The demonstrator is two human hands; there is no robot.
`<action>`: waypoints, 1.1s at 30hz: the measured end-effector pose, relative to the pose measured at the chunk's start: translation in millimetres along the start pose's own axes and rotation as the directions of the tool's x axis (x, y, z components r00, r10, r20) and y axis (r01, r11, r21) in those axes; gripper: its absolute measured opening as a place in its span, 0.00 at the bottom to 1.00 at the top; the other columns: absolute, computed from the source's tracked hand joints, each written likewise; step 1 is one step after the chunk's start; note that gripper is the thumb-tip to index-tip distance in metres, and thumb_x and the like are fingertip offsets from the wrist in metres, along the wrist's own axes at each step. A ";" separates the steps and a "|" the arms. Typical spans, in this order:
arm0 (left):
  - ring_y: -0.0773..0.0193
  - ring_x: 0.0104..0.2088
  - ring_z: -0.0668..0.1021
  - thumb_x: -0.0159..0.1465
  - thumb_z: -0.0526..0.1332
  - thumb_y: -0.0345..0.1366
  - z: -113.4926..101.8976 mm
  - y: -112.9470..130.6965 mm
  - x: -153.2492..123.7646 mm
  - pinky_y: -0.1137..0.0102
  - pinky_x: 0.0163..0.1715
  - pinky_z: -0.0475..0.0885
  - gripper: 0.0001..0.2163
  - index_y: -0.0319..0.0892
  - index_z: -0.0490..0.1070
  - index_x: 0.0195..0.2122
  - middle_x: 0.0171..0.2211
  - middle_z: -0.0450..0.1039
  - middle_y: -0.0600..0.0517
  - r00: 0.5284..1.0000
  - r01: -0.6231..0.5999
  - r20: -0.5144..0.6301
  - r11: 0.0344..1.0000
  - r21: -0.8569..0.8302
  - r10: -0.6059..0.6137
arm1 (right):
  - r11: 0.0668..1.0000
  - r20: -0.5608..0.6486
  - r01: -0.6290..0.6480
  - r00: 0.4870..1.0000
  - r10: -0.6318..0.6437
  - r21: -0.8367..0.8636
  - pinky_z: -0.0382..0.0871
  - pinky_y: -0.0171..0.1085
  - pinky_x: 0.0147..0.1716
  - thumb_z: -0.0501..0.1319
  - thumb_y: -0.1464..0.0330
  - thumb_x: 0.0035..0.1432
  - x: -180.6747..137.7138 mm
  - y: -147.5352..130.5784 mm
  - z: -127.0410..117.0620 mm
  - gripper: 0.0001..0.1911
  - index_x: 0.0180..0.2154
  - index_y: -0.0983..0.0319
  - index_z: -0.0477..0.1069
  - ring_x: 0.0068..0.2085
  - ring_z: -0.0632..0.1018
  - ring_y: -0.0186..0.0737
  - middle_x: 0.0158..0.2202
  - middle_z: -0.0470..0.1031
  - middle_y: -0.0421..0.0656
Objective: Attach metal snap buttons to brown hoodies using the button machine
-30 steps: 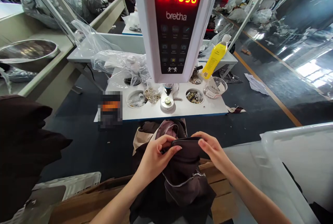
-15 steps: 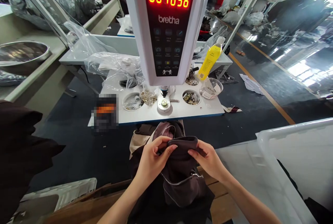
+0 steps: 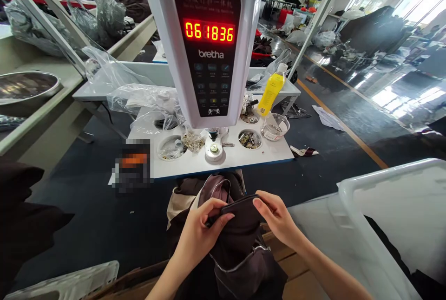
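A dark brown zippered garment (image 3: 240,235) hangs in front of the table's near edge, bunched below my hands. My left hand (image 3: 204,225) is closed on its folded edge, thumb on the near side. At the other end of that edge, my right hand (image 3: 275,216) pinches the cloth between thumb and fingers. The edge is drawn fairly straight between the two hands. Below them a metal zipper (image 3: 230,265) curves across the cloth. Beyond the hands stands a white button machine (image 3: 167,49) with a red lit display, its small lower post (image 3: 213,151) holding a round metal piece.
Cups of small metal fittings (image 3: 250,139) are set into the white tabletop (image 3: 205,168). A yellow bottle (image 3: 272,93) and a clear tub (image 3: 275,128) stand at the right. Plastic bags (image 3: 146,98) lie at the left. A large white bin (image 3: 348,188) is near my right arm.
The folded edge, earlier gaping in a loop, is now pulled flatter and straighter between my hands. My right hand has turned slightly. The view has tilted up, showing more of the machine.
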State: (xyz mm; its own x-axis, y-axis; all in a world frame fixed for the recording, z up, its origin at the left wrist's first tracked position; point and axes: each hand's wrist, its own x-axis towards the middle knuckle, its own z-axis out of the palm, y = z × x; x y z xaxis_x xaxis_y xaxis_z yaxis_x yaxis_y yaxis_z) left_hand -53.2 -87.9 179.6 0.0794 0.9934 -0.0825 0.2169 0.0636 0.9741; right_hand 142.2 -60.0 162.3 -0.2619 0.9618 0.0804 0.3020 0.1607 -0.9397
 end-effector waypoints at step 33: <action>0.73 0.26 0.74 0.50 0.69 0.40 -8.6 -58.4 2.1 0.81 0.27 0.67 0.13 0.38 0.70 0.30 0.25 0.74 0.55 0.931 0.242 -0.081 0.766 -0.596 -0.357 | 0.626 0.129 0.627 0.747 -0.653 -0.463 0.70 0.36 0.38 0.61 0.78 0.53 40.6 2.3 -22.4 0.15 0.42 0.59 0.69 0.37 0.76 0.34 0.36 0.77 0.41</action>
State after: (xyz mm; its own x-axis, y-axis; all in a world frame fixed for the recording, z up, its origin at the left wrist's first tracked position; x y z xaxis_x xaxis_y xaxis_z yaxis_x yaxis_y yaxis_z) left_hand -74.1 -88.6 124.3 -0.0821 0.9094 -0.4077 -0.3941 0.3462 0.8514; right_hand 152.8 -15.6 170.9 -0.5112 0.5844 0.6302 0.4494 0.8068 -0.3836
